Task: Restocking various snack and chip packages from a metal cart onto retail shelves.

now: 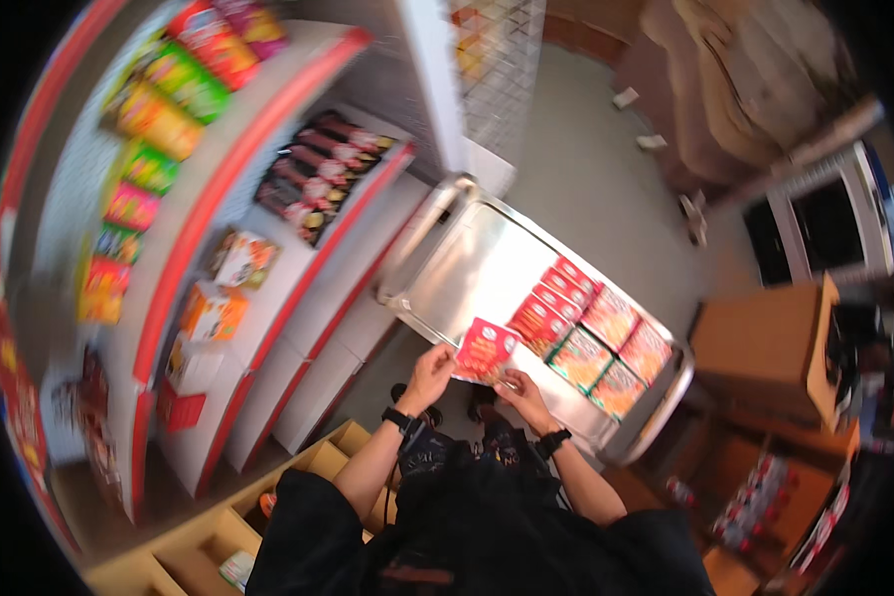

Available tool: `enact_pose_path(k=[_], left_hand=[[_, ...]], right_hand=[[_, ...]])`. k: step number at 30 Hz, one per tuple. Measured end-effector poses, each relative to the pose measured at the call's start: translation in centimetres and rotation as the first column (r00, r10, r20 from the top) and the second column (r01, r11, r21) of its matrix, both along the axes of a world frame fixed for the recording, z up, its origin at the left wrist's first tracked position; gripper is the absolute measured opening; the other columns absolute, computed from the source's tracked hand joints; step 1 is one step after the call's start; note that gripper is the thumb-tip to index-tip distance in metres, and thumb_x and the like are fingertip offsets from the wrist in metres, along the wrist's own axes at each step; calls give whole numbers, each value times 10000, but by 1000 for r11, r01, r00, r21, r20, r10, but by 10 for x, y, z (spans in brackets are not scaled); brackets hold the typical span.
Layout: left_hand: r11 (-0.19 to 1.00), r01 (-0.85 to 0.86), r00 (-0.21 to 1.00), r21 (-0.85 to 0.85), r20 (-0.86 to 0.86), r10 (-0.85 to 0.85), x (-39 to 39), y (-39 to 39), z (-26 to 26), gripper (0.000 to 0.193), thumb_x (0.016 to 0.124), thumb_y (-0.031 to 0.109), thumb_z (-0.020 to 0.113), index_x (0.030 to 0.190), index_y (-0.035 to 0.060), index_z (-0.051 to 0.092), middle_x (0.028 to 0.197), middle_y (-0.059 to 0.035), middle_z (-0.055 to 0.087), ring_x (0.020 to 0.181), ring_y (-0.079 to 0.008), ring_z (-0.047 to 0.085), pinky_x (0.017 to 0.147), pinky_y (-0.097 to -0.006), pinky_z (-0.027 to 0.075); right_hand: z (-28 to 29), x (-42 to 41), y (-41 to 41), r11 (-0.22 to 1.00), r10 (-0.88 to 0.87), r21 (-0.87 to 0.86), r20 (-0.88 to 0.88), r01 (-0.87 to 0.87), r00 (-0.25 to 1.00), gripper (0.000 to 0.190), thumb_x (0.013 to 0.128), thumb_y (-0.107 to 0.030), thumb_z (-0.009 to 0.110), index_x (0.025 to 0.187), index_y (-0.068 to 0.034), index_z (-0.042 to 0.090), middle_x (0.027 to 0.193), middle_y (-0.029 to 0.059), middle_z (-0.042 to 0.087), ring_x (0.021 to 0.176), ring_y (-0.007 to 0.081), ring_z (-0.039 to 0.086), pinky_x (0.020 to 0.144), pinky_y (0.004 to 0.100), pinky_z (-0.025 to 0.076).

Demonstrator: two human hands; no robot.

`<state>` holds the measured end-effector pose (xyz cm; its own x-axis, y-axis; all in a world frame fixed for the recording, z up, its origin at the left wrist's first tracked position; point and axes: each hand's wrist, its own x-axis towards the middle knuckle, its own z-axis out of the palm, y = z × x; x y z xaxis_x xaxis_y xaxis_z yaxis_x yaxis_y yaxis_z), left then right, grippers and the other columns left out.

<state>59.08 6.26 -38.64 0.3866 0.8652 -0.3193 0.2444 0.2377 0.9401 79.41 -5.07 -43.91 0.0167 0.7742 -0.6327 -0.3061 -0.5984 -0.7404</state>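
Note:
Between my two hands is a red food packet (486, 349), held over the near edge of a metal cart (477, 253). My left hand (433, 372) pinches its left edge, and my right hand (523, 395) grips its lower right corner. On the cart's right half lie several red packets (559, 302) in overlapping rows. Beside them are green-edged packets (581, 359) and pink-and-red packets (609, 316) laid flat. The left part of the cart top shows bare, shiny metal.
Shelves with red edges (249, 186) rise at the left, holding bright snack bags (186, 82) and small boxes (216, 309). Cardboard boxes with dividers (194, 547) stand at lower left. A large cardboard box (756, 346) is right of the cart, with a microwave-like appliance (827, 223) beyond.

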Motion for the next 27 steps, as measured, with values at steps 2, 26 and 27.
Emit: enact_pose_path(k=[2, 26, 27], left_hand=[[995, -95, 986, 3, 138, 94, -32, -10, 14, 47, 877, -5, 512, 879, 41, 504, 783, 39, 519, 744, -30, 497, 655, -203, 414], [150, -974, 220, 172, 524, 823, -401, -179, 173, 110, 956, 109, 532, 1019, 32, 578, 943, -47, 641, 878, -124, 615, 771, -259, 503], [128, -983, 176, 131, 480, 859, -405, -190, 159, 94, 950, 106, 543, 994, 38, 590, 926, -35, 640, 865, -108, 605, 752, -243, 489]], right_hand=[[32, -20, 31, 994, 80, 89, -122, -70, 989, 478, 879, -216, 681, 1247, -2, 464, 1164, 87, 594, 890, 119, 601, 741, 277, 509], [383, -574, 236, 136, 761, 602, 445, -787, 472, 206, 896, -185, 632, 1024, -23, 632, 848, 33, 650, 753, 110, 608, 625, 263, 492], [385, -599, 238, 140, 746, 592, 464, -794, 478, 227, 889, -198, 638, 1037, -26, 631, 870, 36, 653, 778, 115, 609, 636, 268, 495]])
